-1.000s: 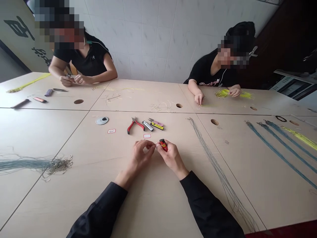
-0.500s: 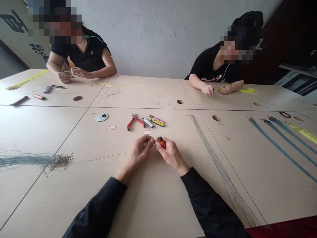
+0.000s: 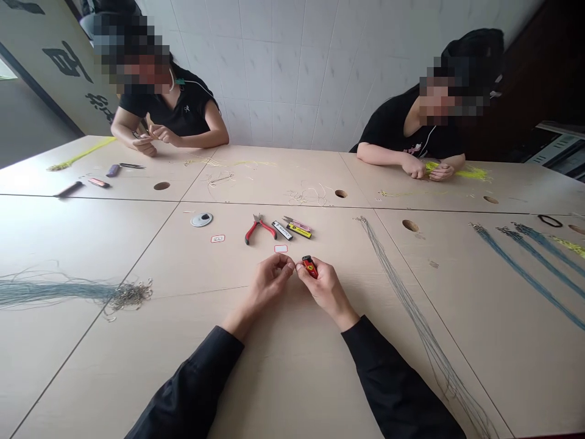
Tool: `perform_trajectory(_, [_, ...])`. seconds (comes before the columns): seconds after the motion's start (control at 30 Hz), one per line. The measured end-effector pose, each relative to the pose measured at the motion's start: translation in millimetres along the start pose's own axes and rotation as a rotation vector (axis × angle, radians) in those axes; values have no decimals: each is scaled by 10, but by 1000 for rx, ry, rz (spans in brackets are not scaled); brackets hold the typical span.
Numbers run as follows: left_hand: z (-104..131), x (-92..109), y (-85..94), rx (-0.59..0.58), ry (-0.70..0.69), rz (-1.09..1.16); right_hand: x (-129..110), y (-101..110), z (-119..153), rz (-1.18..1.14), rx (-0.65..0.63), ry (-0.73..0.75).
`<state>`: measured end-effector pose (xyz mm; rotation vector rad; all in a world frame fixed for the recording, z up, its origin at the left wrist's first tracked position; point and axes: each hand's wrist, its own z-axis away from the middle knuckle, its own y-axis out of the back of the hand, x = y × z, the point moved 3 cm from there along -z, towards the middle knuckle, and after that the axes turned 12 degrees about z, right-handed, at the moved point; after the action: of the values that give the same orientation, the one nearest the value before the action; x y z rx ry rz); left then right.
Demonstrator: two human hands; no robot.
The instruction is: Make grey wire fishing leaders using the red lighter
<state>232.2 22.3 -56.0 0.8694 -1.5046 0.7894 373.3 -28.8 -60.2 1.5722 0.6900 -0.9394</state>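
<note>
Red lighter (image 3: pixel 309 266) is held in my right hand (image 3: pixel 324 285), its black top pointing away from me. The thumb and forefinger of that hand are pinched at the fingertips of my left hand (image 3: pixel 273 277). A thin cord (image 3: pixel 201 292) runs over the table to my left wrist; what my left fingertips pinch is too small to make out. To the left lies a bundle of blue-grey cords (image 3: pixel 59 291) with a heap of metal clasps (image 3: pixel 130 295) at its end. Another bundle of grey cords (image 3: pixel 402 286) stretches to the right of my hands.
Beyond my hands lie red-handled pliers (image 3: pixel 259 228), a white lighter (image 3: pixel 282 230), a yellow lighter (image 3: pixel 299 230), small snips and labels. A round metal lid (image 3: pixel 202 219) is further left. Blue cord bundles (image 3: pixel 525 268) lie far right. Two people sit across the table (image 3: pixel 292 366).
The whole view has shifted, so the table items appear further right. The person at the right has brought both hands together over yellow cords. My hands keep nearly the same pose.
</note>
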Motion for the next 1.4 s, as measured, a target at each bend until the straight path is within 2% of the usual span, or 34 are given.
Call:
perform_trajectory(0.13, [6, 9, 6, 27, -14, -11, -13, 23, -7, 3, 17, 1])
perform_trajectory(0.27, [3, 18, 11, 62, -12, -20, -21, 17, -7, -20, -26, -34])
perform_trajectory(0.57, [-4, -4, 7, 23, -1, 18, -37, 21, 2, 2, -12, -18])
perform_trajectory(1.4, [-1, 12, -4, 47, -35, -20, -2, 4, 9, 1, -16, 3])
